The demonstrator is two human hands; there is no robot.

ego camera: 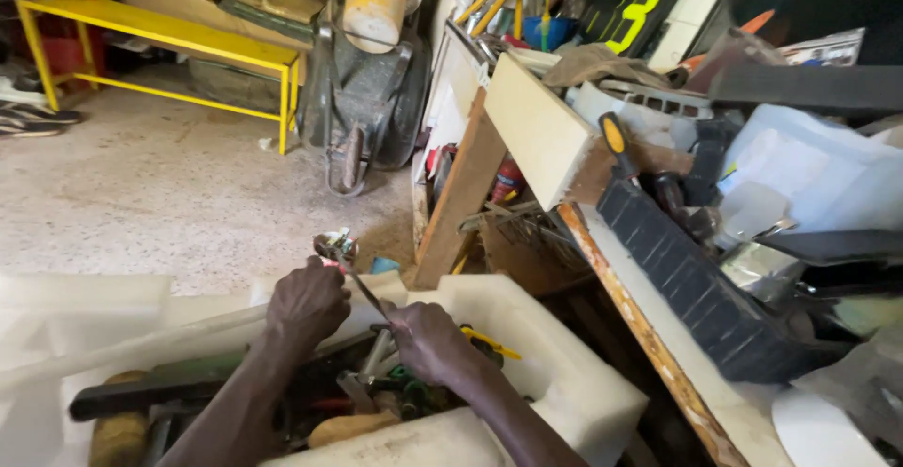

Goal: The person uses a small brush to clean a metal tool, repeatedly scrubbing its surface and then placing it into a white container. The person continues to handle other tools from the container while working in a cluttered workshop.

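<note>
1. While both hands work over it, a white foam box sits just below them, its thick walls bare and pale and its inside crowded.
2. Inside the foam box, under the hands, lie mixed tools — dark metal pieces, a green handle, a bit of red, and something yellow poking out just right of the right hand.
3. A long dark bar lies in the box to the left of the left forearm, and a tan rounded lump sits below it at the box's near corner.
4. The left hand is closed in a fist around the upper part of a thin metal rod, knuckles facing up.
5. The right hand is closed too, clamped on the lower end of the same rod, just right of and below the left hand.
6. The rod runs slanted between the two fists; its top end carries a small rounded metal head that sticks out just above the left hand, over the speckled floor.
7. Right of the right hand a wooden plank with peeling paint slants down, and beyond it a cluttered shelf — a dark slatted panel among the heap.
8. Far ahead of the left hand stand a yellow bench and a wheelbarrow.
</note>
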